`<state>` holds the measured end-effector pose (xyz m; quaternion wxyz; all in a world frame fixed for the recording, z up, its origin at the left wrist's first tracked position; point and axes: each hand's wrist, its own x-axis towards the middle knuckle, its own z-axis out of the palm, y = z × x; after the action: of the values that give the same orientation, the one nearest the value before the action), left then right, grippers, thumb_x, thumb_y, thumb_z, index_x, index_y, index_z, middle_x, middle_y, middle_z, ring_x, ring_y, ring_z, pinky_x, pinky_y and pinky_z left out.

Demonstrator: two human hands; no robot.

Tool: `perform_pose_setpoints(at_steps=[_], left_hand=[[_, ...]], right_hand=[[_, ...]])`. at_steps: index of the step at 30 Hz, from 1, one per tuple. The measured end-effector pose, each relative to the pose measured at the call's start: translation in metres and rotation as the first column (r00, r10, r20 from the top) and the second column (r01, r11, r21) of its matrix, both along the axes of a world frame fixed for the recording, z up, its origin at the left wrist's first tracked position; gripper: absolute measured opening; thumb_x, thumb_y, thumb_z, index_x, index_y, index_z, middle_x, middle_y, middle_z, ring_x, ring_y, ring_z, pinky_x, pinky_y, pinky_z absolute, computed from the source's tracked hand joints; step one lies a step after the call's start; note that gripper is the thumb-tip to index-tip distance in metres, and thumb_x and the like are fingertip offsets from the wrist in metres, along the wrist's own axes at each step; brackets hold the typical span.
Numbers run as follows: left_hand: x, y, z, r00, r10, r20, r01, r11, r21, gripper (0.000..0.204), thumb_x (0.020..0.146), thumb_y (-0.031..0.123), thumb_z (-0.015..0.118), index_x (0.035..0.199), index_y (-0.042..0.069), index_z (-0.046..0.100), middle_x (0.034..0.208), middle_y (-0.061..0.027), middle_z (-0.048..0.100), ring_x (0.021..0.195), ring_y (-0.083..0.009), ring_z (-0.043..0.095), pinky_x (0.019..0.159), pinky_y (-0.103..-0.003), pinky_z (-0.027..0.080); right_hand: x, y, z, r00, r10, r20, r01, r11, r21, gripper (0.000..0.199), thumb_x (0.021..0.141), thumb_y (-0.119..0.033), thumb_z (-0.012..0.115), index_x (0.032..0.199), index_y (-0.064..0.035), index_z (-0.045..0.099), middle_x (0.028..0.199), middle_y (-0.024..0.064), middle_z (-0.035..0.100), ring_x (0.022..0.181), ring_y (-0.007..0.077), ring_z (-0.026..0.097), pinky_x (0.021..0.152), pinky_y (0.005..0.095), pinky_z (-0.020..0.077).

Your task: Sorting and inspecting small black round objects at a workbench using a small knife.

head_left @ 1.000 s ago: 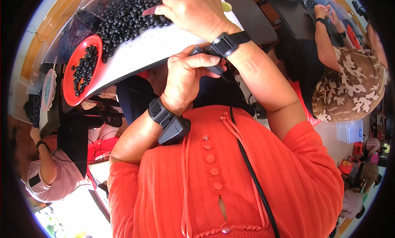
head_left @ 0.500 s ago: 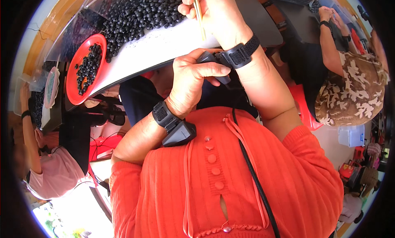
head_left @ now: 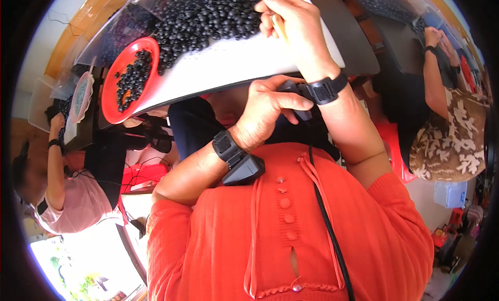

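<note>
My left hand (head_left: pixel 265 111) is closed around the black device (head_left: pixel 300 108) on the underside of my right wrist, beside its black strap (head_left: pixel 327 90). My right hand (head_left: pixel 297 28) is raised over the white work surface (head_left: pixel 234 59) with its fingers curled. A thin, gold-coloured stick-like tool (head_left: pixel 279 26) shows in its grip; its far end is hidden behind the fingers. Just to the left of that hand lies a broad heap of small, round, black beads (head_left: pixel 208 17). A red oval plate (head_left: pixel 109 95) at the heap's left holds more black beads (head_left: pixel 134 80).
A clear plastic sheet or wall (head_left: pixel 117 33) rises behind the heap. Co-workers sit to the left (head_left: pixel 78 205) and right (head_left: pixel 449 132). A pale scalloped dish (head_left: pixel 81 98) stands at the far left. One black cable (head_left: pixel 327 223) hangs down my front.
The whole view has shifted, so the table and my arms appear farther right. My right hand has turned and its fingers cover more of the tool. My left hand keeps its hold on the wrist device.
</note>
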<state>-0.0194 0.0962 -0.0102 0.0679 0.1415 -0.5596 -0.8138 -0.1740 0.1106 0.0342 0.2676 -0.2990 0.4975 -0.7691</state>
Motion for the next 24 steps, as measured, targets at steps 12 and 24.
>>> perform_pose_setpoints(at_steps=[12, 24], left_hand=[[0.027, -0.076, 0.042, 0.955, 0.290, -0.057, -0.275, 0.802, -0.530, 0.017, 0.089, 0.004, 0.073, 0.105, -0.002, 0.077, 0.078, -0.0048, 0.073, 0.057, -0.0074, 0.059, 0.050, -0.020, 0.040], [-0.040, -0.110, 0.030, 0.938, 0.145, -0.315, -0.267, -0.280, -0.922, 0.036, 0.075, 0.015, 0.083, 0.109, 0.009, 0.075, 0.093, -0.0082, 0.064, 0.096, -0.0296, 0.062, 0.079, -0.041, 0.054]], right_hand=[[-0.015, 0.017, -0.006, 0.995, 0.091, 0.049, -0.088, 0.994, -0.061, 0.037, 0.104, -0.035, 0.066, 0.092, 0.0000, 0.070, 0.067, 0.0042, 0.059, 0.059, 0.0179, 0.061, 0.056, 0.0273, 0.0445], [-0.030, 0.016, -0.022, 0.923, 0.303, 0.238, -0.241, 0.936, -0.259, 0.039, 0.106, -0.037, 0.061, 0.094, -0.0008, 0.069, 0.068, 0.0043, 0.057, 0.062, 0.0189, 0.058, 0.059, 0.0283, 0.0428]])
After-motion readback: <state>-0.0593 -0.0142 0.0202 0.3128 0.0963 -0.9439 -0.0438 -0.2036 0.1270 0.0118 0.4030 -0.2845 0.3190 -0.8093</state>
